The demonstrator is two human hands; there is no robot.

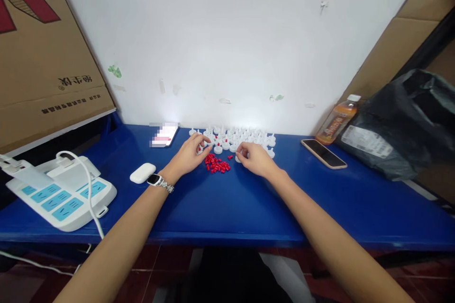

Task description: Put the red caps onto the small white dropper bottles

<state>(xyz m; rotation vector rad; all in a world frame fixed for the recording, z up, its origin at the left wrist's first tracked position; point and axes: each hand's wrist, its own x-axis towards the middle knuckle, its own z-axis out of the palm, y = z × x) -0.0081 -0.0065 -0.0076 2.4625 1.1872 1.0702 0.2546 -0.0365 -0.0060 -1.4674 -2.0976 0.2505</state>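
Observation:
Several white caps with pointed spouts point(249, 135) stand in a cluster by the wall, and a few near the front left carry red tips. In front of them lies a loose pile of small red tips point(216, 164), with one red tip point(230, 157) apart to the right. My left hand point(192, 154), wearing a watch, is closed at the cluster's left side, with a white spouted cap between thumb and index finger. On the right, my right hand point(254, 158) is pinched beside the front white caps; whatever its fingertips hold is hidden.
On the left are a white power strip point(81, 210) with cables, a white earbud case point(142, 173) and a lit phone point(166, 134). To the right lie another phone point(324, 153), a drink bottle point(337, 120) and a black plastic bag point(408, 118). A cardboard box point(46, 66) stands at left.

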